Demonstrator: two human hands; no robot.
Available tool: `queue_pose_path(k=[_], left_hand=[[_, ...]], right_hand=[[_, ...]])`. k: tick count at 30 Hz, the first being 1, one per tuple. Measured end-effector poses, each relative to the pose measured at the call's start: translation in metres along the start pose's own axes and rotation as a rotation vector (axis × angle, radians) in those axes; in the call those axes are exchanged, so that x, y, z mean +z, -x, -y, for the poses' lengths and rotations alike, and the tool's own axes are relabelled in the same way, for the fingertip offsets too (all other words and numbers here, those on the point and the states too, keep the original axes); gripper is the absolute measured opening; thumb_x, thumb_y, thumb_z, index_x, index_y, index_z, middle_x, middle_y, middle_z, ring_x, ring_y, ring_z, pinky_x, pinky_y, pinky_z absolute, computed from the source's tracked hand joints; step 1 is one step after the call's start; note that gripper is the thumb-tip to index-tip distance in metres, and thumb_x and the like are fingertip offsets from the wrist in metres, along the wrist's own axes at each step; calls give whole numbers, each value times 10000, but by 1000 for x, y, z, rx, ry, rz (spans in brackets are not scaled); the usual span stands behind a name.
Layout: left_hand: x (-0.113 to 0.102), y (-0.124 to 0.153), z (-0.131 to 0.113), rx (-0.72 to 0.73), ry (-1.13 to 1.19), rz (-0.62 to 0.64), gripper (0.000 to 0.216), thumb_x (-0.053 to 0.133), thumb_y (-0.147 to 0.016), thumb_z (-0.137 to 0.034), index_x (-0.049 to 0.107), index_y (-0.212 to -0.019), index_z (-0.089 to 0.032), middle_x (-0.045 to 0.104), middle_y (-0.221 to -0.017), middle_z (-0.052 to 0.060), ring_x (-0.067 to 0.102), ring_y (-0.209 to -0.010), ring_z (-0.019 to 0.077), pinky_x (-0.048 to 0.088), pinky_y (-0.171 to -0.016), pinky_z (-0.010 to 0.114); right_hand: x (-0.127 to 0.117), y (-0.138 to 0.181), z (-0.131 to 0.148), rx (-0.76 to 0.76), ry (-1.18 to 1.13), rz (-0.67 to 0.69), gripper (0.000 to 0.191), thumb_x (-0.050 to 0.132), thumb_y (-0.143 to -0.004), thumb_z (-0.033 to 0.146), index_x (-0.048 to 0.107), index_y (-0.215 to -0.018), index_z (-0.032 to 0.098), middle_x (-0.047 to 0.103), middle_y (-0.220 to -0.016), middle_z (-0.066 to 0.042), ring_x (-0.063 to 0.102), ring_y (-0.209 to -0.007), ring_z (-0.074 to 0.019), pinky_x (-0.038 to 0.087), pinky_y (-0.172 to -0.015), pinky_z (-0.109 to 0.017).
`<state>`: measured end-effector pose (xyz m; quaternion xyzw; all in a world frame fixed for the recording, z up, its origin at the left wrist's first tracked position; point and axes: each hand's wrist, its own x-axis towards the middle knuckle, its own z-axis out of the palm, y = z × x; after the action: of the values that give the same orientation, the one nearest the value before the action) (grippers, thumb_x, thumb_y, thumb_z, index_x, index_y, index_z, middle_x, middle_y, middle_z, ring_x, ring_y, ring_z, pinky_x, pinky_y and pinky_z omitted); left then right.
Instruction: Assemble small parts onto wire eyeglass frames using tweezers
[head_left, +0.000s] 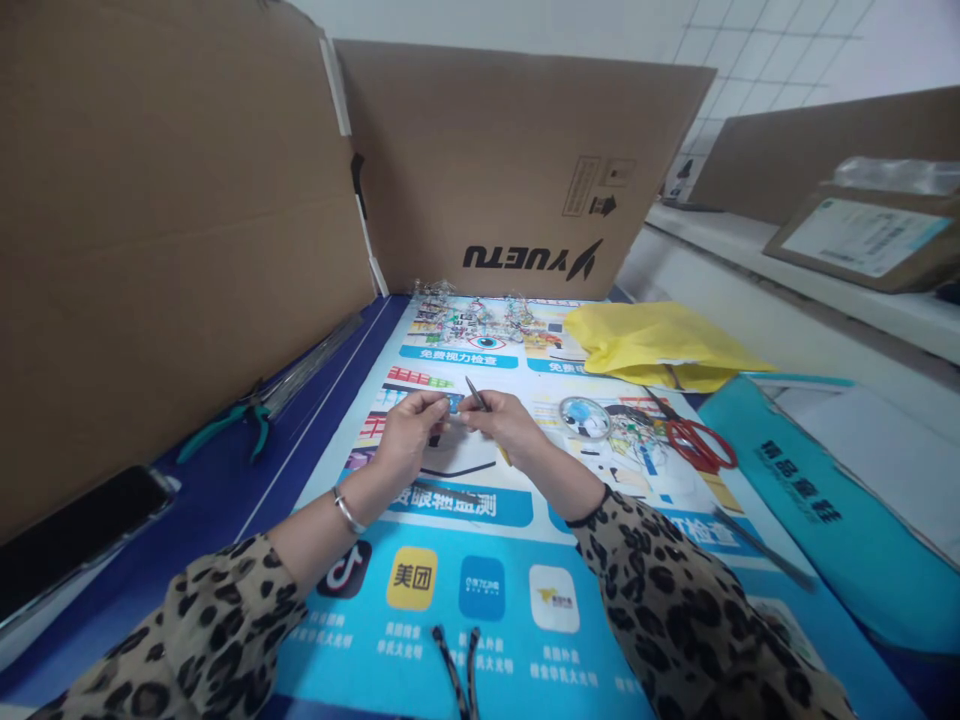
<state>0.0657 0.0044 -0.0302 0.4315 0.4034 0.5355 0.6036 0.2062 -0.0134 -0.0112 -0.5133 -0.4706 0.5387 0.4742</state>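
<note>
Near the middle of the printed mat, my left hand pinches thumb and fingers together around something too small to make out. My right hand is close beside it, its fingertips almost meeting the left ones. A slim, pointed dark tool with a yellowish end is gripped in the right hand, tip pointing up and away. To the right of that hand lies a round clear dish with small pieces by it. Tangled thin wires with coloured bits lie farther back.
Teal-handled pliers and a bundle of thin wires lie left, near a phone. Red-handled scissors, a yellow bag and a teal box sit right. Cardboard panels stand at the back and left.
</note>
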Motion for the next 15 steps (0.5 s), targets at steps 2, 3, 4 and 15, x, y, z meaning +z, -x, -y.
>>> queue_pose_path(k=[2, 3, 4, 15], left_hand=[[0, 0, 1, 10, 20, -1, 242, 736, -581, -306, 621, -726, -150, 562, -621, -32, 514, -549, 78, 446, -529, 208], [0, 0, 2, 14, 26, -2, 235, 733, -587, -301, 620, -725, -149, 563, -625, -31, 517, -561, 80, 449, -535, 208], [0, 0, 2, 16, 28, -3, 227, 730, -591, -295, 617, -722, -148, 564, -627, -30, 518, -570, 81, 451, -539, 208], [2, 0, 3, 33, 73, -13, 206, 720, -604, -272, 607, -717, -142, 557, -626, -33, 514, -585, 80, 461, -555, 209]], right_hand=[[1, 0, -1, -12, -10, -9, 249, 678, -506, 266, 590, -709, 150, 538, -570, 42, 468, -538, -86, 295, -503, -221], [2, 0, -1, -25, -15, -16, 246, 677, -511, 267, 590, -711, 151, 540, -571, 42, 471, -540, -87, 296, -504, -220], [2, 1, -2, -39, -19, -24, 244, 675, -517, 269, 591, -713, 152, 542, -572, 42, 473, -542, -87, 296, -506, -220], [6, -2, -9, -91, -63, -55, 201, 651, -547, 246, 599, -717, 153, 548, -559, 47, 477, -538, -89, 314, -534, -225]])
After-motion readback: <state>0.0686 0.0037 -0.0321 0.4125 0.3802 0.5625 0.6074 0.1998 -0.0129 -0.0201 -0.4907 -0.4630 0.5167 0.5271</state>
